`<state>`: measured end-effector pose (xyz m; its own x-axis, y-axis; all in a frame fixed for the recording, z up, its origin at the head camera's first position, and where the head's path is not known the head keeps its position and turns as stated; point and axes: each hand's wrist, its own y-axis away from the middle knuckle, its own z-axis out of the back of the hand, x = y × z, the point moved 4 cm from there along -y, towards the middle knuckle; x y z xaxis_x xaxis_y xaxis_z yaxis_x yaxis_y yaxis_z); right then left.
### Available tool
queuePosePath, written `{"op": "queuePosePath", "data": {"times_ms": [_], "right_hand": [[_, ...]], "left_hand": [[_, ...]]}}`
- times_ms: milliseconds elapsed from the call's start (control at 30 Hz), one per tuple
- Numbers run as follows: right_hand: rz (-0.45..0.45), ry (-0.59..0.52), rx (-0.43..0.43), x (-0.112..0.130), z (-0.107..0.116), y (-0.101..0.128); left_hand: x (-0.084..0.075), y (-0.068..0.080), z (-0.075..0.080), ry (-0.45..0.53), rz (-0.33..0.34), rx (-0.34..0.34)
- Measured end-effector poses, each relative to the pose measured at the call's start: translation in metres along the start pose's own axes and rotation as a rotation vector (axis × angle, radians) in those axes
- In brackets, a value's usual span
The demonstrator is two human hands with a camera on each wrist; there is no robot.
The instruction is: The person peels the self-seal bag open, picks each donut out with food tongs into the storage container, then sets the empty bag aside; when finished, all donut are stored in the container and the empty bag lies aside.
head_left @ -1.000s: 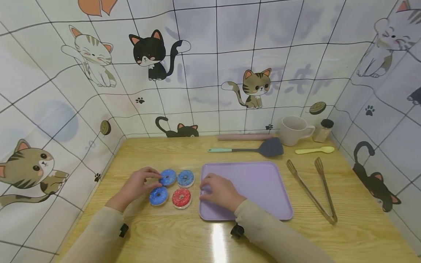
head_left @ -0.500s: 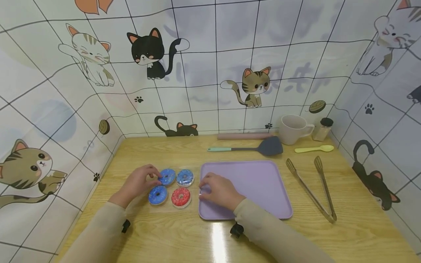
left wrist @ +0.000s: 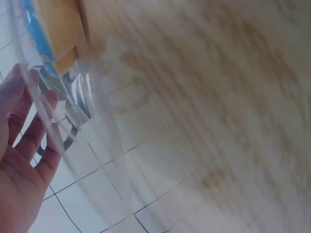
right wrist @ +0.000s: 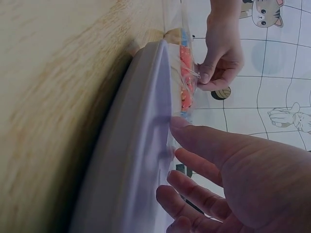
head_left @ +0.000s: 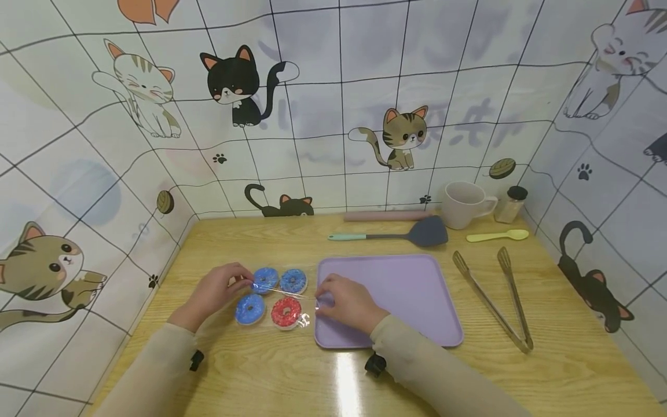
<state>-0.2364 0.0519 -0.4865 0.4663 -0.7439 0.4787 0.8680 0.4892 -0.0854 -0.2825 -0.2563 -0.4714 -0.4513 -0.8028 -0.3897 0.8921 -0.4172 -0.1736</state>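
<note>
In the head view several toy donuts lie together left of the purple tray (head_left: 396, 301): a red donut (head_left: 286, 313), a blue donut (head_left: 250, 309) in front, and a blue donut (head_left: 266, 280) and another blue donut (head_left: 294, 281) behind. A clear plastic film (head_left: 283, 292) spreads over them, its fold drawn between the hands. My left hand (head_left: 216, 292) pinches the film beside the rear left donut. At the tray's left rim, my right hand (head_left: 351, 304) holds the other end of the film between thumb and fingers. The film also shows in the left wrist view.
Behind the tray lie a spatula (head_left: 427, 233) and a pink rod (head_left: 385, 216). At the back right stand a mug (head_left: 461, 205) and a black-lidded jar (head_left: 510, 205), with a yellow spoon (head_left: 497, 236) before them. Metal tongs (head_left: 492, 307) lie right of the tray.
A taut fold of the film has come up across the donuts between the hands. My left hand has shifted slightly; the right hand and the donuts stay in place.
</note>
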Motion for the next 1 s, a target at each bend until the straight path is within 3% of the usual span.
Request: {"op": "queuePosePath", "data": {"times_ms": [533, 833, 1000], "right_hand": [[0.033, -0.011, -0.009, 0.004, 0.006, 0.008], [-0.090, -0.092, -0.052, -0.021, 0.035, 0.023], [-0.175, -0.059, -0.118, -0.048, 0.054, 0.046]], "left_hand": [[-0.004, 0.003, 0.012, 0.019, -0.067, -0.113], [-0.002, 0.007, 0.014, 0.057, -0.050, -0.098], [-0.003, 0.006, 0.013, 0.082, -0.036, -0.081]]}}
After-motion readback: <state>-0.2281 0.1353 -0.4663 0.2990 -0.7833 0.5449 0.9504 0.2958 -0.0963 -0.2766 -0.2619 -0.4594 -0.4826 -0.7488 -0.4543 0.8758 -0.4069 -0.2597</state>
